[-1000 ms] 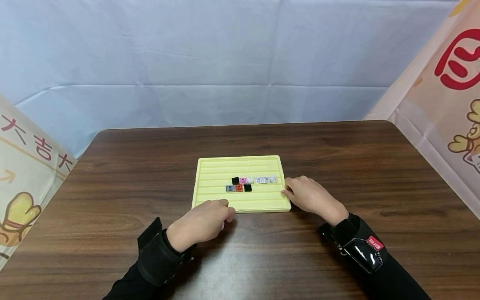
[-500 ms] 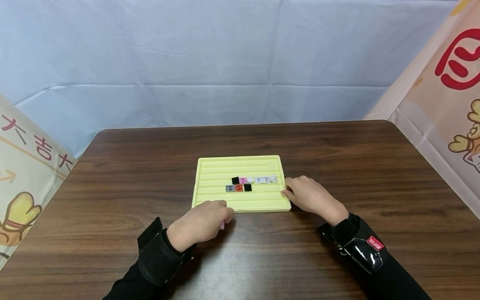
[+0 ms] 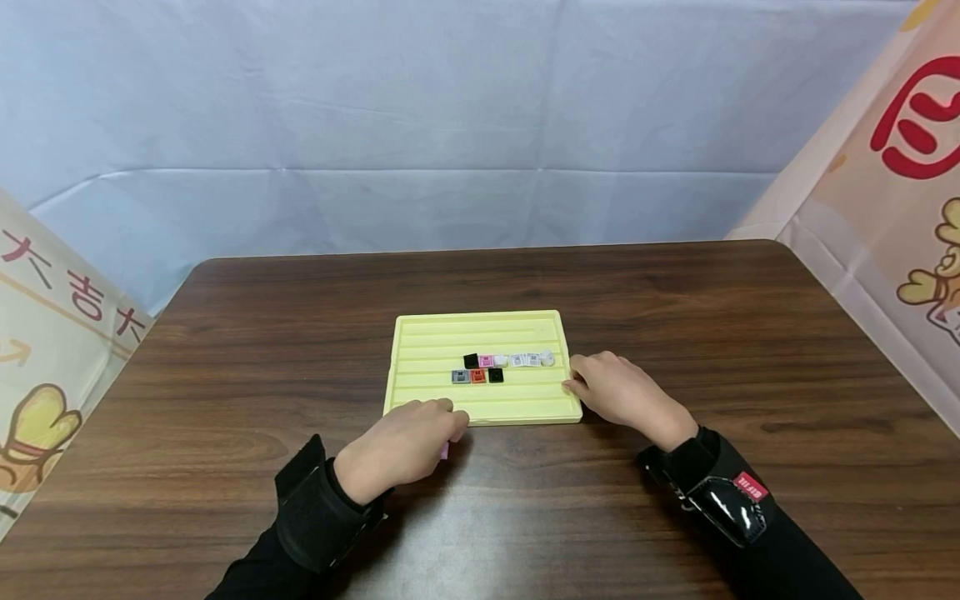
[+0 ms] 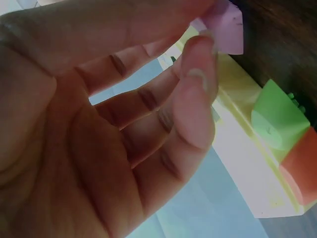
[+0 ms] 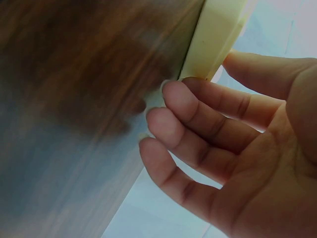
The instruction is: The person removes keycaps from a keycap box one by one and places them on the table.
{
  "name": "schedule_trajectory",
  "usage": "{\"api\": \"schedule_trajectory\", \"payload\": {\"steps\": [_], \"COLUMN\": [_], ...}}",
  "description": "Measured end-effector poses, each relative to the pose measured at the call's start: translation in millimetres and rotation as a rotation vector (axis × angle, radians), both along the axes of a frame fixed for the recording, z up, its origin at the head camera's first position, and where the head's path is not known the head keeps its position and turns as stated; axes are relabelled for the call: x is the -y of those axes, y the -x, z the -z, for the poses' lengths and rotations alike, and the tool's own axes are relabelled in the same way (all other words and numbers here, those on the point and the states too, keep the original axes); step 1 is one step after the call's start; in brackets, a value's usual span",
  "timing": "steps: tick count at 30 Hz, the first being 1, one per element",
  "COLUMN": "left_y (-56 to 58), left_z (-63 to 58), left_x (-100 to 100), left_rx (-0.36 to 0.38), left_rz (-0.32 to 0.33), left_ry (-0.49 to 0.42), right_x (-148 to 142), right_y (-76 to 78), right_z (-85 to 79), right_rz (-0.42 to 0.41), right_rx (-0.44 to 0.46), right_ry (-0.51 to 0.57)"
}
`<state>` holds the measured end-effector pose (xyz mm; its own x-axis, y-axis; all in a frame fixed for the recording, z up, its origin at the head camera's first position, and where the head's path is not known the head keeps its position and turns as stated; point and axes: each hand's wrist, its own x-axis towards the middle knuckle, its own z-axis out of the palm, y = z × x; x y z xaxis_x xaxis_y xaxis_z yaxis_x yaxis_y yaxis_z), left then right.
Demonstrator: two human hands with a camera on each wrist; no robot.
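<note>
Just in front of the pale yellow ridged tray (image 3: 427, 342), my left hand (image 3: 405, 442) pinches a small pink-purple keycap (image 4: 229, 29) between thumb and fingertip. Most of that keycap hides under the hand in the head view. My right hand (image 3: 622, 393) grips the tray's right edge with thumb and index finger, its other fingers loosely bent beside it. Keycaps lie in two rows on the tray: a grey one (image 3: 461, 377), a red one (image 3: 477, 377) and a black one (image 3: 496, 376) in front, with black, pink and several white ones behind.
The left wrist view shows a green keycap (image 4: 280, 116) and an orange keycap (image 4: 302, 163) at the tray; the head view does not show them. A dark wooden table (image 3: 300, 333) lies beneath. Behind hangs a pale blue cloth (image 3: 450, 125), with printed cloths at both sides.
My left hand has shifted very slightly left, and less of the pink-purple keycap shows below its fingers. The right hand, tray and other keycaps look unmoved.
</note>
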<state>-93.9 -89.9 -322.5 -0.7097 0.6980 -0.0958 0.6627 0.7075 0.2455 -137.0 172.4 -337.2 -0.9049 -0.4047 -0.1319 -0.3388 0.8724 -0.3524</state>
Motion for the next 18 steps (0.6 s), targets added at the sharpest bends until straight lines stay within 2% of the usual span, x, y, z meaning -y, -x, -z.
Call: {"api": "schedule_trajectory", "payload": {"steps": [9, 18], "left_y": [0.0, 1.9], "left_z": [-2.3, -1.8], "left_x": [-0.7, 1.6], "left_rx": [0.028, -0.005], "left_rz": [-0.006, -0.023], "left_ry": [-0.003, -0.006], "right_x": [-0.9, -0.7], "right_y": [-0.8, -0.7], "right_z": [-0.4, -0.7], "right_rz": [-0.003, 0.002], "right_rx": [0.004, 0.008], "right_ry": [0.011, 0.011]}}
